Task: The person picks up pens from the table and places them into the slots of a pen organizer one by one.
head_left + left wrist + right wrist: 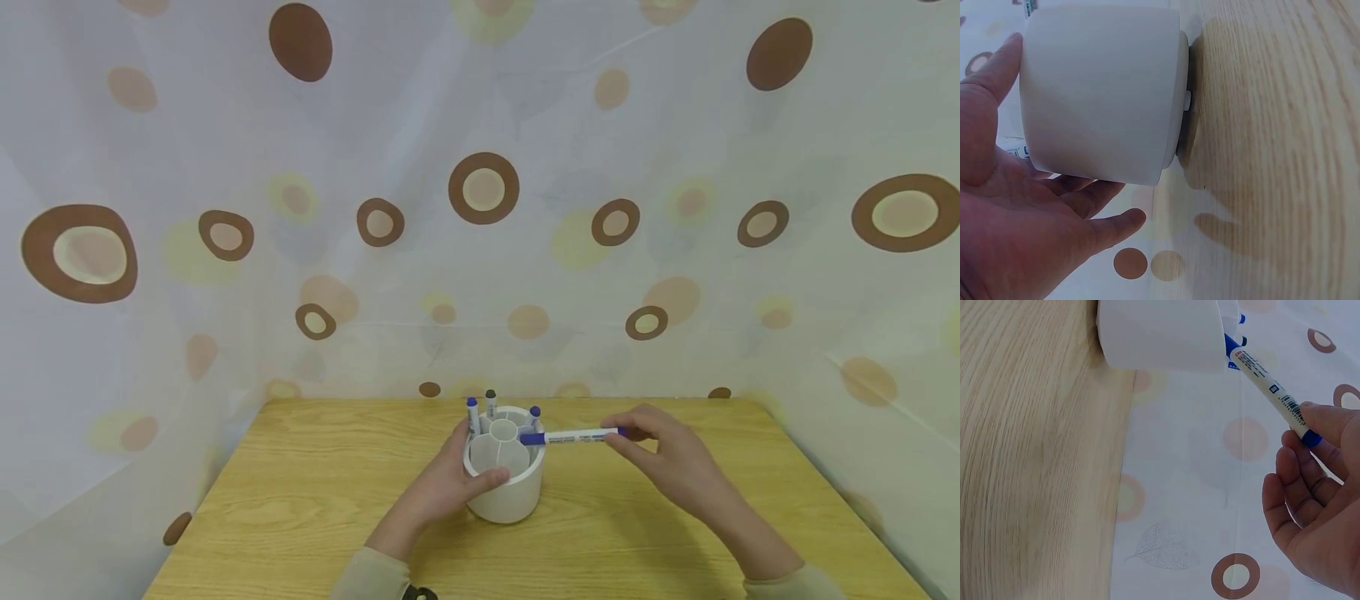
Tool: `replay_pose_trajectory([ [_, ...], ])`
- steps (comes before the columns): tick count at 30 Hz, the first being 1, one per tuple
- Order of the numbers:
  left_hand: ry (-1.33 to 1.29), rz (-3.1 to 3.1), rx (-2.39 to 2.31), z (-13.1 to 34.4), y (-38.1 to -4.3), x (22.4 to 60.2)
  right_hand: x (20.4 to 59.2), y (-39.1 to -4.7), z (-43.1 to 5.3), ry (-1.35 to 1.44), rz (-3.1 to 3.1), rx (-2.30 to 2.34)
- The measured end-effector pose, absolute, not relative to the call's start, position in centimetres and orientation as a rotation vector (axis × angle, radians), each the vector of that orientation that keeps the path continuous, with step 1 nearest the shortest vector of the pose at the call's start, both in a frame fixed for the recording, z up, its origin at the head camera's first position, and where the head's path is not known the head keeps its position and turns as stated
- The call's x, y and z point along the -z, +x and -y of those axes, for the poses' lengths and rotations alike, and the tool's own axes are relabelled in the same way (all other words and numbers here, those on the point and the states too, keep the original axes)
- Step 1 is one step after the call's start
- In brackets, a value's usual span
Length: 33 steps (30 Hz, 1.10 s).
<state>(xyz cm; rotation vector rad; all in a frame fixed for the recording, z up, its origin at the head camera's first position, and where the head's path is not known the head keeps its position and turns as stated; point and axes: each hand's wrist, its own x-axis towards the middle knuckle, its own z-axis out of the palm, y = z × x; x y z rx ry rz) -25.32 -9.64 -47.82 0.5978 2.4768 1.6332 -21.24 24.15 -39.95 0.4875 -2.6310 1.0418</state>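
A white round pen holder [507, 503] with several compartments and a small round cup in the middle stands on the table. My left hand [441, 486] holds it from the left, thumb over the front rim and fingers round the far side; the left wrist view shows the holder's smooth wall [1100, 94]. Between thumb and fingers, my right hand [678, 462] pinches the end of a white marker with a blue cap [577, 436]. It lies nearly level, its capped end overlapping the holder's right rim. Two blue-capped markers [472, 416] and a dark-capped marker [491, 405] stand inside the holder.
The wooden table [315, 492] runs back to a pale sheet with brown and yellow spots [483, 275], which also hangs along both sides. A dark band [418, 592] shows at the left wrist.
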Motion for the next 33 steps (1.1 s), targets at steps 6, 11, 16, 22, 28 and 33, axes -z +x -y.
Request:
replay_pose_trajectory([
  [6, 0.605, -2.470, -1.640, 9.7, -25.3, 47.8, 39.9, -21.8, -23.5, 0.489, 2.630, -1.022],
  [11, 0.604, -2.472, -1.644, 9.7, -25.3, 47.8, 39.5, -22.1, -22.7, 0.470, 2.613, -1.053],
  [16, 0.596, -2.471, -1.639, 9.7, -25.3, 47.8, 39.2, -22.3, -21.9, 0.450, 2.574, -1.102],
  [22, 0.603, -2.468, -1.639, 9.7, -25.4, 47.8, 39.2, -22.8, -20.9, 0.457, 2.521, -1.112],
  [28, 0.612, -2.468, -1.639, 9.5, -25.3, 47.9, 39.4, -23.2, -20.0, 0.482, 2.501, -1.148],
  [33, 0.631, -2.454, -1.652, 9.3, -25.4, 47.9, 39.6, -23.1, -19.5, 0.505, 2.492, -1.152],
])
